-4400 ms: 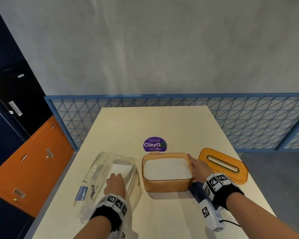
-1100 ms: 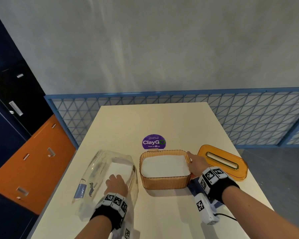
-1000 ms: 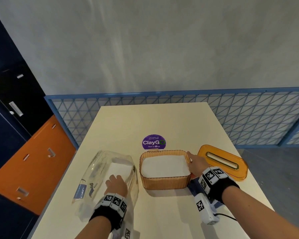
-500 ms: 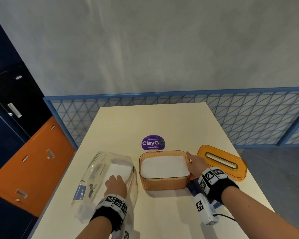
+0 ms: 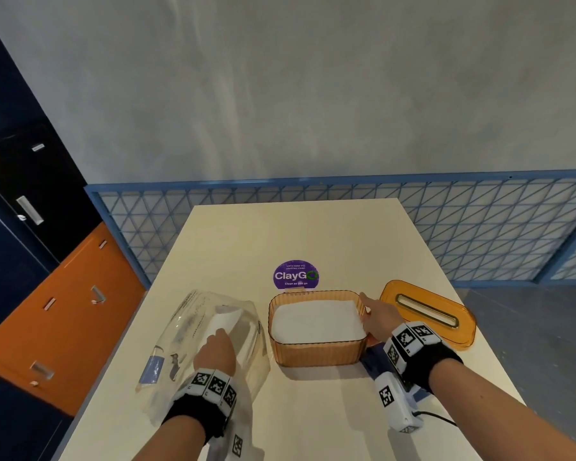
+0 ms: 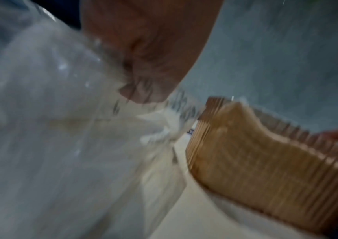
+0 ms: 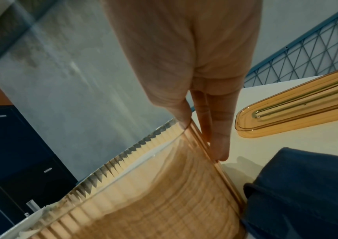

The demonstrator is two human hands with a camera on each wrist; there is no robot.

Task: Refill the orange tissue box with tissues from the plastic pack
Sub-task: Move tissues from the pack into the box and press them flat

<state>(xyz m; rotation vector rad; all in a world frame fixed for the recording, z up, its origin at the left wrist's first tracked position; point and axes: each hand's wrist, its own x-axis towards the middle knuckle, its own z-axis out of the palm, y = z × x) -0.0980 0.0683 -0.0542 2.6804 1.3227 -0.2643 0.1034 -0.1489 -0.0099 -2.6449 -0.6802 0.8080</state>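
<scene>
Right now the left hand (image 5: 215, 356) lies on the clear plastic pack (image 5: 193, 331), its fingers curled over the film where a white stack of tissues (image 5: 223, 324) shows through; the blurred left wrist view shows them bunching the plastic, though whether they have hold of the tissues themselves I cannot tell. Across the box, the right hand (image 5: 378, 319) has its fingers (image 7: 219, 142) straight and close together, laid flat along the outside of the right wall of the orange tissue box (image 5: 316, 356), with the thumb at the rim, steadying rather than grasping. The box stands open, just right of the pack, and already holds a white layer of tissues (image 5: 316, 322) up near its rim. Its slotted orange lid (image 5: 426, 316) lies flat on the table (image 5: 313, 234), just beyond the right hand. What matters for the coming move, I judge, is that the pack's tissues lie directly under the left fingers, with the box's opening to their right and its long axis running left to right, so the left hand is the nearer one to carry them across. A dark blue cloth (image 7: 307, 190) lies against the box's near right corner.
</scene>
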